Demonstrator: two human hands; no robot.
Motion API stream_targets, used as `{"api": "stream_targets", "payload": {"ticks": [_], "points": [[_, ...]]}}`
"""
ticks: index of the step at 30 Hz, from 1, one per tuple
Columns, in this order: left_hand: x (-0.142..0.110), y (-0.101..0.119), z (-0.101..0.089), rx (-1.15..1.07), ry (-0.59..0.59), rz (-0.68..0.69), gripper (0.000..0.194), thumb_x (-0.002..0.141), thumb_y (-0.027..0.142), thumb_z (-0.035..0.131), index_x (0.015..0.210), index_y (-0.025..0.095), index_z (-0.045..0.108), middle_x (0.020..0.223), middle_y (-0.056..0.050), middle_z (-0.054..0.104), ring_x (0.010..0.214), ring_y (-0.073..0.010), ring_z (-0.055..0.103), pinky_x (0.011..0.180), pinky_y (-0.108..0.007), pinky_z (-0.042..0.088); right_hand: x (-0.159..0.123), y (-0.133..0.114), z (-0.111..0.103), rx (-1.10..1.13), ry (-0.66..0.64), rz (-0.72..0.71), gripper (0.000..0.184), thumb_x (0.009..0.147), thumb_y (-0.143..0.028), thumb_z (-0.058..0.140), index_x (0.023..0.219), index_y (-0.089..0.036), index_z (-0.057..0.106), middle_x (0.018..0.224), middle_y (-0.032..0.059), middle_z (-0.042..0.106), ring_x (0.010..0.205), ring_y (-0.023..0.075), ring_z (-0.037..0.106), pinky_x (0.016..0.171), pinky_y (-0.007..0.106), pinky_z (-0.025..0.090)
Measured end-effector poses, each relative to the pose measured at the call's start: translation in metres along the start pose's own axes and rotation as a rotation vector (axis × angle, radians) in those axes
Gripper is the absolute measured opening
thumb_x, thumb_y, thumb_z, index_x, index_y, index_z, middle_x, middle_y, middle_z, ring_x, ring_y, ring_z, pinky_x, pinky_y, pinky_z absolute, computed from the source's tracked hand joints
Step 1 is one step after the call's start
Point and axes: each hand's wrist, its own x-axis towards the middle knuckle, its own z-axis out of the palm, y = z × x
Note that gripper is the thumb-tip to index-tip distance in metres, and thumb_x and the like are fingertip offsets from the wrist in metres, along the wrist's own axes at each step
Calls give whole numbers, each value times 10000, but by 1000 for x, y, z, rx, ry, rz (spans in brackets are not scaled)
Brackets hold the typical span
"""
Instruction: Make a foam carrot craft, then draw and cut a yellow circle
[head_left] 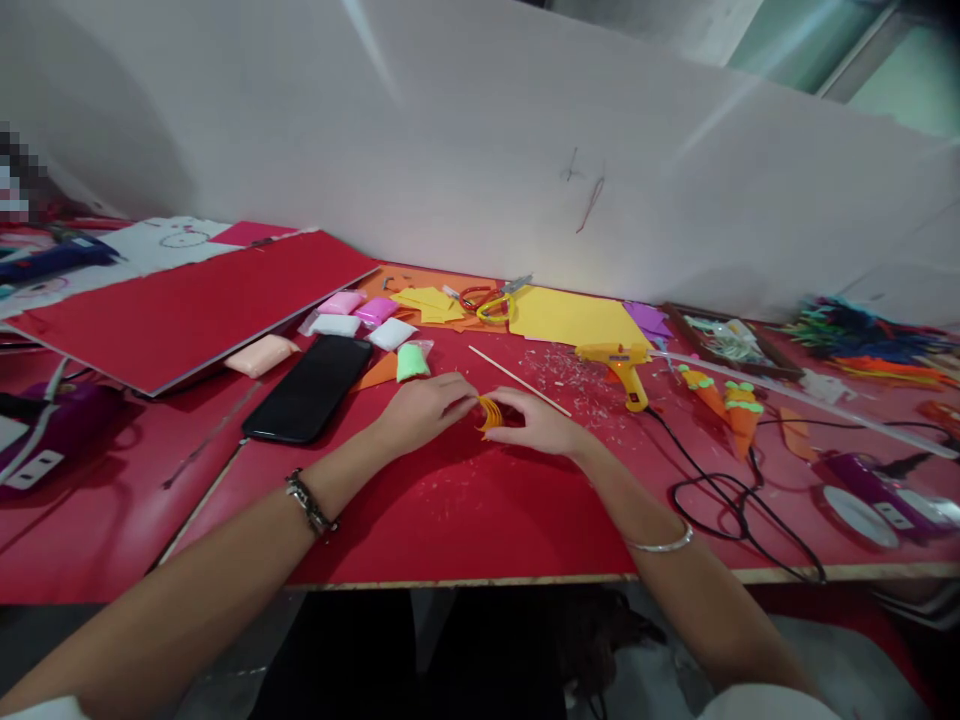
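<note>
Between my hands, just above the red table, is a small curled orange-yellow paper piece (490, 416) with several thin, curved strips. My left hand (429, 412) pinches its left side with thumb and forefinger. From the right, my right hand (541, 424) curls its fingers and thumb around the other side. The fingers partly hide how the piece is joined. Behind my right hand lies a thin wooden stick (517, 379). A green clay packet (412, 362) and an orange paper cone (377, 373) lie beyond my left hand.
A black phone (309, 388) lies left. The yellow glue gun (621, 368) stands right, its cord (720, 490) looping to the table edge. Scissors (495, 300) rest on yellow paper (574, 318). Orange cones (741, 415) and a purple power strip (877, 490) are further right.
</note>
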Motion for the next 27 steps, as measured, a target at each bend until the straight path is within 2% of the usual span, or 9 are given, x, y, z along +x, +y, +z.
{"api": "stream_targets", "payload": {"ticks": [2,5,8,12,20,27], "points": [[0,2,-1,2,6,-22,275,865,337,337,920,181,556,916,-51,615,814,-150,555,652,-233,372,0,1,1,-65,-3,-38,411,734,-348,575,1094,-166,503,1056,75,537,950,161,501,860,321,394],[0,6,-3,0,42,-82,255,839,361,386,874,182,564,828,-36,626,726,-134,555,600,-221,359,-1,1,-1,-85,-11,-59,416,729,-351,582,1093,-169,498,1057,70,519,957,158,497,865,312,391],[0,10,-4,-43,-47,-26,227,812,362,435,838,183,571,795,-27,622,690,-122,548,591,-211,354,-3,0,-6,-72,-66,-86,439,719,-330,596,1112,-172,481,1064,67,500,981,154,485,875,296,384],[0,15,-5,-83,-171,53,212,802,357,453,840,197,587,837,-28,612,738,-127,548,625,-206,360,-6,-1,-11,-72,-116,-114,428,726,-276,588,1124,-171,469,1043,60,485,975,145,475,871,280,382],[0,14,-1,-118,-246,53,149,778,305,486,832,207,585,816,-13,603,703,-115,540,594,-192,351,-5,0,-10,-105,-123,-142,259,749,-178,522,1007,-163,519,1004,57,482,959,145,471,886,295,370],[0,11,1,-76,-278,57,167,815,273,432,853,198,576,855,-26,599,746,-121,545,627,-195,361,-4,1,-10,-105,-119,-155,341,729,-48,427,1040,-163,509,1031,63,496,987,134,469,907,298,353]]}}
